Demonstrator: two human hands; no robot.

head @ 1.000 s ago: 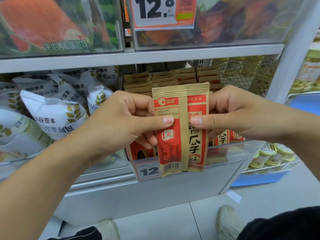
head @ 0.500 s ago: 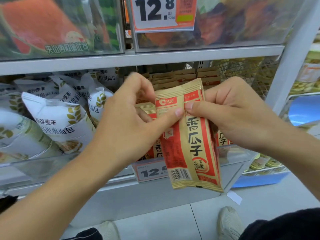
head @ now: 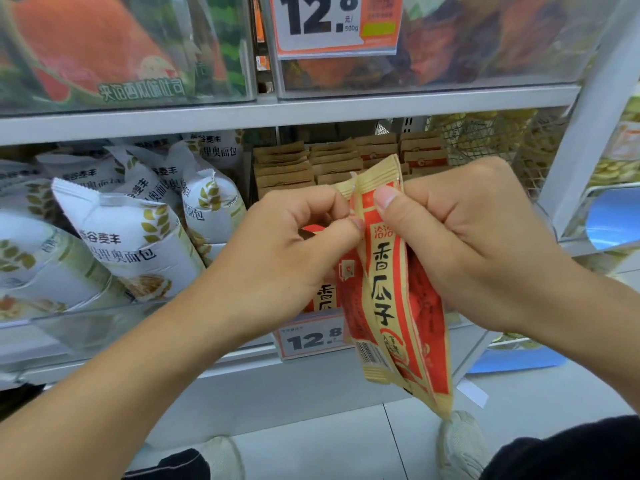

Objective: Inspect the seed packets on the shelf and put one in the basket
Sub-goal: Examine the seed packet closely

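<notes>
Clearly the right hand (head: 460,247) has the firmer hold: its thumb presses the upper front of the red and tan seed packet (head: 388,289) while the curled fingers wrap behind it, so the packet hangs down and tilts toward the lower right, in the air in front of the shelf (head: 277,112). The left hand (head: 294,247) pinches the packet's left edge near the top with thumb and forefinger, folding that side back so a barcode shows low down. Behind the hands, more of the same packets (head: 332,161) stand in rows in a clear bin, with white bread bags (head: 128,237) to the left and a price tag (head: 311,337) below. I judge this to be the inspecting step, not yet the placing one. No basket is in view, so the next move probably calls for finishing the look, letting one hand carry the packet, and turning to find the basket.
</notes>
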